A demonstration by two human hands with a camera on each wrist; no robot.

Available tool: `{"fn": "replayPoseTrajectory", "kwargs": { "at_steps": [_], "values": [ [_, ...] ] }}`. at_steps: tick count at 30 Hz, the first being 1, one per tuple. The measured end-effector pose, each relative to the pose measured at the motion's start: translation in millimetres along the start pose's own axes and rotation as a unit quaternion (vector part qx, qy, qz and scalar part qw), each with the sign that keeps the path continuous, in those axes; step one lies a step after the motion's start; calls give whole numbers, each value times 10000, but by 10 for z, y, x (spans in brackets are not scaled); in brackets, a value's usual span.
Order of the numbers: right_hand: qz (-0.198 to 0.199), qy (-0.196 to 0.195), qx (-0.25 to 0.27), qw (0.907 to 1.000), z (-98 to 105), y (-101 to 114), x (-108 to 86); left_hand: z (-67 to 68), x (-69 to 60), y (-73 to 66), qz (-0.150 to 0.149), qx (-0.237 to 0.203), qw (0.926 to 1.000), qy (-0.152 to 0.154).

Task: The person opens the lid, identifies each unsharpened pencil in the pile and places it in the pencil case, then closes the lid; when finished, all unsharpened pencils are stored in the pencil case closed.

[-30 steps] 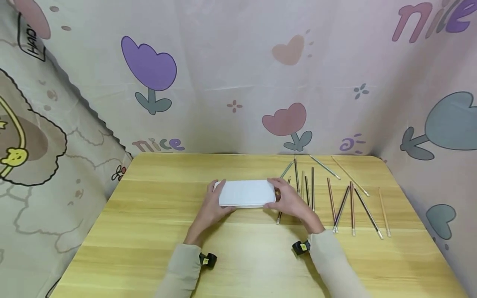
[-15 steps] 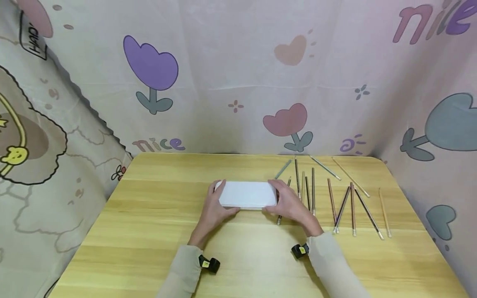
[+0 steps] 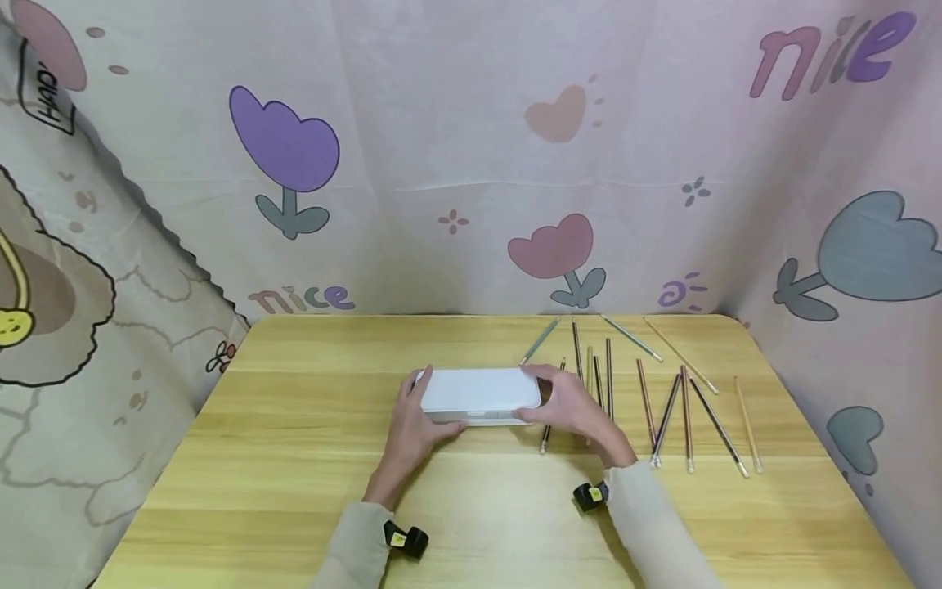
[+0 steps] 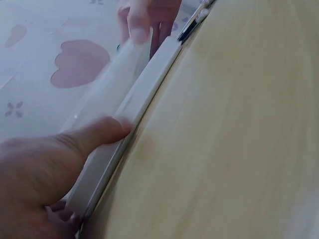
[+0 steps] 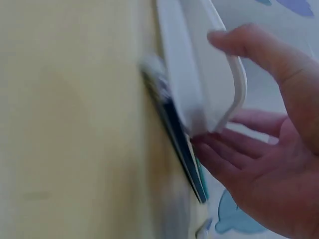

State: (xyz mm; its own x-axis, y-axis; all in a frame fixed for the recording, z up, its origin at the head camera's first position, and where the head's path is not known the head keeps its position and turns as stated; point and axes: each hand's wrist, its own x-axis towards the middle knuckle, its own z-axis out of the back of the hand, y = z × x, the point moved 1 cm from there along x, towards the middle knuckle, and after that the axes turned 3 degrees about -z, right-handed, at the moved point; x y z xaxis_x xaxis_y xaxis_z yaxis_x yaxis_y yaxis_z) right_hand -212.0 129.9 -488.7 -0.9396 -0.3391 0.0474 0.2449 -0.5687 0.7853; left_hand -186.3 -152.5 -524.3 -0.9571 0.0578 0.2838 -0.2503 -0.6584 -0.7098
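Observation:
A white oblong pencil case (image 3: 478, 391) sits near the table's middle, its lid slightly raised along the near side. My left hand (image 3: 412, 425) grips the case's left end, its thumb along the front of the base. In the left wrist view, that thumb (image 4: 107, 130) lies against the lower part, and a gap parts lid from base. At the other end, my right hand (image 3: 577, 409) holds the lid. Its thumb (image 5: 244, 41) presses the lid's edge in the right wrist view, with the fingers round the end. The inside of the case is hidden.
Several pencils lie scattered on the wooden table (image 3: 280, 458) to the right. One dark pencil (image 5: 174, 132) lies close by the case's right end, under my right hand. A teal pencil (image 3: 540, 340) is behind the case. A patterned cloth (image 3: 412, 123) hangs behind the table.
The case's lid has come up along its near edge, so a gap now shows at the front. My right thumb has risen with it. The head view has shifted slightly.

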Motion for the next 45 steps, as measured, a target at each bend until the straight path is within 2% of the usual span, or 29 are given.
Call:
{"fn": "replayPoseTrajectory", "kwargs": {
  "at_steps": [3,6,11,14,17,20,24,28,33,35,40,45],
  "values": [
    [-23,134,228,9996,81,-29,-5,62,-2,26,111,-209,9996,131],
    [-20,214,637,9977,120,-46,-4,160,16,24,123,-367,9984,410],
    [-31,-6,1022,9948,165,-21,10,278,62,47,26,-709,9937,863],
    [-34,-380,879,9954,186,-17,38,305,84,68,-125,-876,9912,981],
    [17,-959,650,9933,204,-17,84,308,108,59,-225,-846,9909,1018],
    [54,-1514,661,9862,200,-21,139,293,103,45,-214,-698,9929,938],
    [14,-2197,768,9725,165,-29,242,254,98,45,-293,-477,9954,777],
    [-146,-2568,577,9646,116,-39,347,247,108,52,-388,-401,9947,868],
    [-335,-2593,530,9638,53,-28,432,327,104,75,-407,-510,9892,1309],
    [-405,-2467,472,9671,18,-36,468,365,87,104,-383,-467,9884,1391],
    [-540,-1961,231,9788,-48,-68,557,430,30,189,-423,-393,9909,1217],
    [-591,-1838,8,9812,-13,-78,595,413,53,224,-526,-657,9892,1202]
  ]
}}
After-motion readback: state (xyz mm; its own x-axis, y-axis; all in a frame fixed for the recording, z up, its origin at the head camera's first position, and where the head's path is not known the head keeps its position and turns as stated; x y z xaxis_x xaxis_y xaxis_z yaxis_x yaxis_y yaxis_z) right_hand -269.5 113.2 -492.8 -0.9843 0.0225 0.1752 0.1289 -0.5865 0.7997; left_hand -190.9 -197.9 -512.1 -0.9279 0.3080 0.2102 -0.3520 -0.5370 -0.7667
